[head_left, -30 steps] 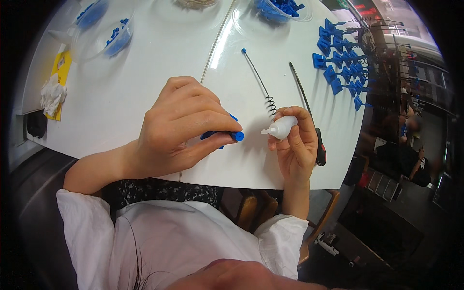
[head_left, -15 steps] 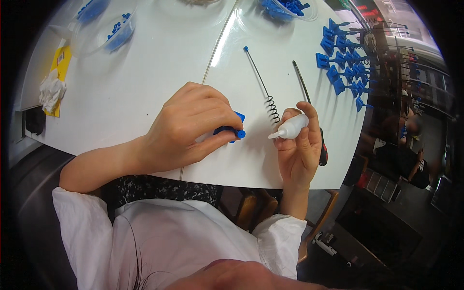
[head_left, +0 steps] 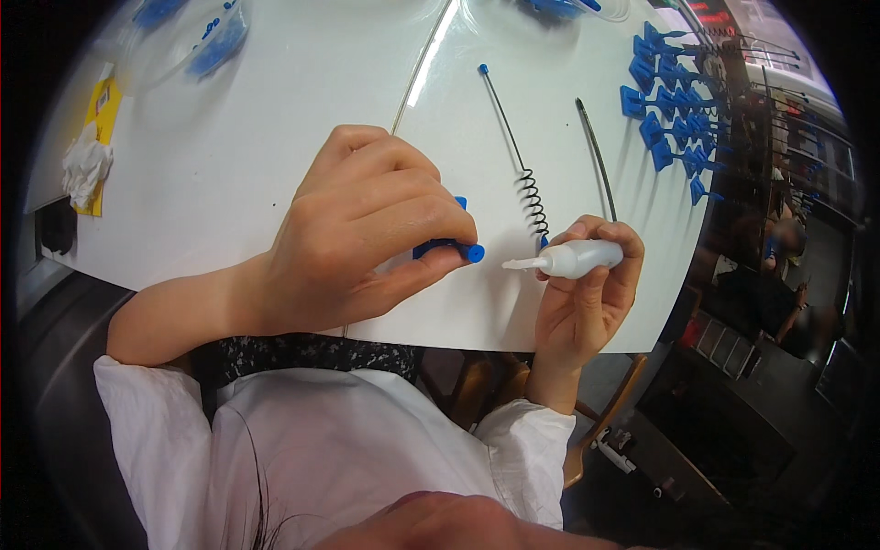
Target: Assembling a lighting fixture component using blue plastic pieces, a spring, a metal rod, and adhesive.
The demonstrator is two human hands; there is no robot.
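Note:
My left hand (head_left: 367, 229) is closed round a blue plastic part (head_left: 475, 253), whose round tubular end sticks out past the thumb and fingers. Most of the part is hidden in the hand. In my right hand (head_left: 587, 302) lies a white squeeze bottle (head_left: 579, 259), gripped between thumb and fingers. Its thin nozzle points left at the blue tubular end, with a small gap between them. Just beyond the right hand, a black wire (head_left: 530, 192) with a coiled spring section and a blue tip lies on the table. A screwdriver (head_left: 596, 158) rests to its right, its handle hidden behind the right hand.
Several assembled blue pieces with spring wires (head_left: 674, 101) stand along the right edge of the white table (head_left: 247, 183). Clear tubs of blue parts (head_left: 215, 46) sit at the back. A crumpled tissue (head_left: 88, 167) lies on a yellow packet (head_left: 103, 115) at the left.
The bottle has turned from a tilt toward level, its nozzle now aimed more directly left. Both hands keep their holds. The whole view has shifted slightly.

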